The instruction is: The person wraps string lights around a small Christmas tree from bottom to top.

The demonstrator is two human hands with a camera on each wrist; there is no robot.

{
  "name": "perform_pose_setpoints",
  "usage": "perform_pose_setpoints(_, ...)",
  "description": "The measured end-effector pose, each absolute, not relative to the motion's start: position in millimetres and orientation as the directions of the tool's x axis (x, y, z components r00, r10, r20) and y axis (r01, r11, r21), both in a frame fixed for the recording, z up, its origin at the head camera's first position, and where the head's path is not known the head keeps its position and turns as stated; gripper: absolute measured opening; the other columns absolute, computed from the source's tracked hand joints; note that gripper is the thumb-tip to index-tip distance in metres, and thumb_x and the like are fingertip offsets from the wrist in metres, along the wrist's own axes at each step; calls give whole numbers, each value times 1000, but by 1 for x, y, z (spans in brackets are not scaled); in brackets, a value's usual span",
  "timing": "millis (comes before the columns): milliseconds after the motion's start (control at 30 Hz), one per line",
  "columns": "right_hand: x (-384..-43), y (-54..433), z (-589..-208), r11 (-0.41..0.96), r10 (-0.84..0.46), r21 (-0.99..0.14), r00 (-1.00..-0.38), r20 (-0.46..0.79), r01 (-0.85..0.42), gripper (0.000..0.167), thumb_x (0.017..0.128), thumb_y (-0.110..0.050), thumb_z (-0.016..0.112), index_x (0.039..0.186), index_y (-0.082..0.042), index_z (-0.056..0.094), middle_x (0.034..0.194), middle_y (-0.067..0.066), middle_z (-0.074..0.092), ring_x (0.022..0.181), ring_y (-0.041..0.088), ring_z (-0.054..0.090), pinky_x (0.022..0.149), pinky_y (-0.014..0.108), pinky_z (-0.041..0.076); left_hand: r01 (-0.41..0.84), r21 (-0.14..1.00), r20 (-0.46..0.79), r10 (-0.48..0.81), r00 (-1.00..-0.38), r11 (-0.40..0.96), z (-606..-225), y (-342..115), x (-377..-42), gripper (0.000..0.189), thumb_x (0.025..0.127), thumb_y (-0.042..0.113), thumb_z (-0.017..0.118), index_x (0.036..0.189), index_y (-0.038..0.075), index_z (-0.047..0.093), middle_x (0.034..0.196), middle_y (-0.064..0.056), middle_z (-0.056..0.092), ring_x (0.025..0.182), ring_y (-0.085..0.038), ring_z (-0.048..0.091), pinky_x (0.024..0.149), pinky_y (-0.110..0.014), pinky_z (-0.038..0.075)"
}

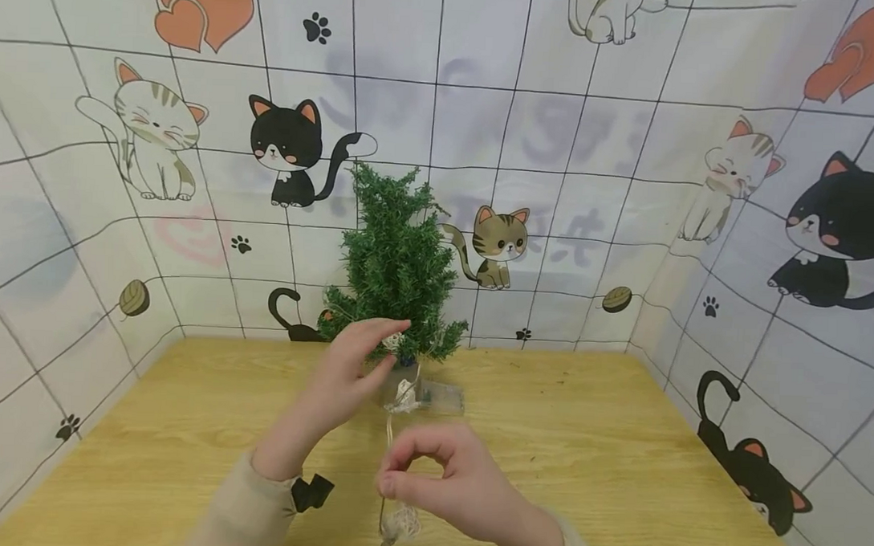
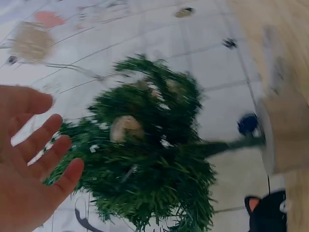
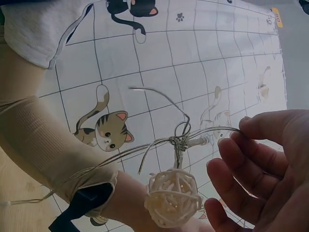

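A small green artificial tree (image 1: 401, 256) stands on the table in a pale pot (image 2: 289, 130). My left hand (image 1: 343, 374) is at its lower branches, fingers loosely extended and thumb apart, with nothing gripped. Nearer to me, my right hand (image 1: 458, 483) pinches a thin wire (image 3: 212, 129) between thumb and index finger. From that wire hangs a white woven ball (image 3: 174, 198), beside a twisted knot with loose wire ends. Another woven ball (image 2: 126, 129) sits among the branches. In the left wrist view, a further ball (image 2: 31, 42) is blurred, its wire running towards the tree.
A clear flat box (image 1: 443, 396) lies right of the pot. A cat-patterned sheet (image 1: 557, 149) encloses the wooden table (image 1: 567, 470) at the back and sides. A black strap (image 1: 312, 494) is at the left sleeve's cuff.
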State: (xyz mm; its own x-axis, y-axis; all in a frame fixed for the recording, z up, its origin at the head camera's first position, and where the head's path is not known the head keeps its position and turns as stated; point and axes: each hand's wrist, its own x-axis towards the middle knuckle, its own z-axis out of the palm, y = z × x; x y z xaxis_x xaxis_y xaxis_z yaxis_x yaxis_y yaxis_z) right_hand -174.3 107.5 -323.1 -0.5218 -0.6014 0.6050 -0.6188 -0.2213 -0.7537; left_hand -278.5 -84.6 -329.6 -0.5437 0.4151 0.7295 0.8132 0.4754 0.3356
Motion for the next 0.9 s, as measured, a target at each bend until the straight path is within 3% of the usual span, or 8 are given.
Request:
perform_pose_setpoints(100,-173,110,-323,-210,-592,-727,-506,627,-654,10,90,9,59,89,0,65,78,18,64,73,16,60,77,36,52,828,130,707,535,-463,545,-332,-76,-290,58,85,4,69,139,19,54,127,-3,57,120,-24,49,93,-45,42)
perform_pose_setpoints(200,-171,114,-322,-195,-588,-722,-510,628,-664,11,90,9,59,90,-1,65,80,17,64,75,15,61,77,36,52,807,21,625,622,-472,591,-331,-66,-295,56,87,16,71,139,25,55,116,3,61,111,-19,52,84,-41,43)
perform_pose_setpoints(367,-170,118,-319,-191,-591,-706,-494,638,-682,12,90,10,59,90,-1,65,82,16,66,78,17,63,79,37,52,783,18,544,651,-529,622,-322,-49,-299,28,95,34,63,122,27,67,108,10,67,100,-13,53,81,-35,39)
perform_pose_setpoints(433,-170,119,-318,-193,-591,-683,-472,654,-705,13,89,11,60,90,-2,64,82,15,66,78,19,64,79,37,53,780,24,544,646,-536,626,-315,-43,-300,21,98,34,59,115,28,70,107,13,67,98,-11,52,80,-33,36)
perform_pose_setpoints(733,-170,122,-313,-187,-569,-600,-412,711,-778,14,88,8,61,88,-5,65,79,8,66,73,11,62,74,34,54,804,-8,585,655,-478,594,-277,-13,-308,20,101,27,55,113,28,70,106,16,66,92,-10,49,74,-31,33)
perform_pose_setpoints(900,-170,125,-312,-204,-556,-616,-427,713,-761,14,89,9,60,89,-5,65,79,9,66,73,11,62,74,35,54,803,50,634,602,-485,594,-263,-15,-310,21,100,25,56,115,25,71,107,12,69,89,-12,48,71,-33,32)
